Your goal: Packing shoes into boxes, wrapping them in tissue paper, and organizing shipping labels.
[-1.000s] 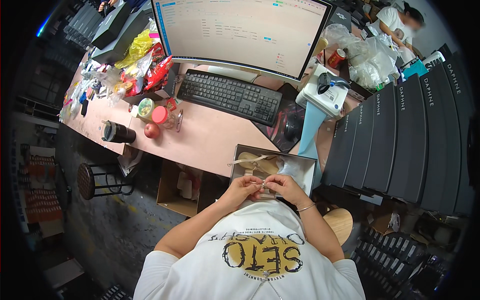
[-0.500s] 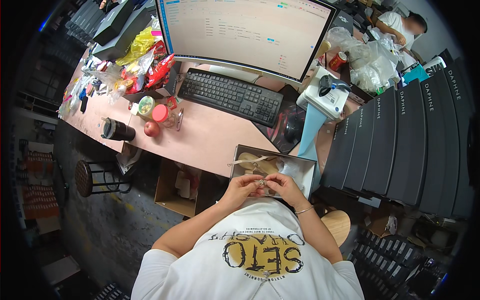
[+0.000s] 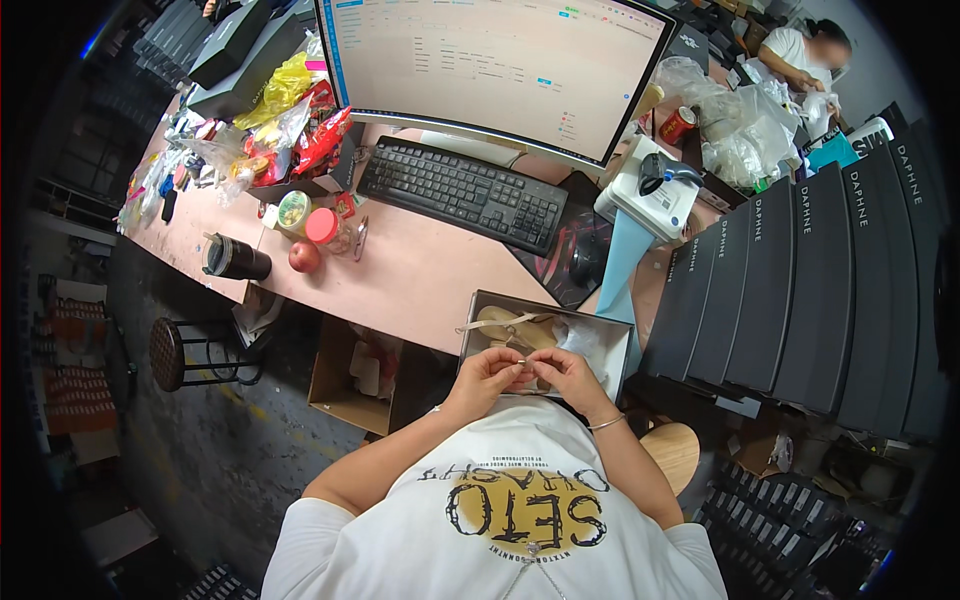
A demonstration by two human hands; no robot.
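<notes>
We see the left hand (image 3: 487, 375) and the right hand (image 3: 566, 372) pressed close together, fingertips pinching a thin pale strap (image 3: 523, 363) between them. They hover over the open shoe box (image 3: 610, 330) at the counter's (image 3: 420, 280) near edge, beige sandal (image 3: 512, 328) inside.

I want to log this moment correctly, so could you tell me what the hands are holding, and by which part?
Both hands, left hand and right hand, pinch something small and thin between their fingertips above the open shoe box; what it is cannot be told.
</notes>
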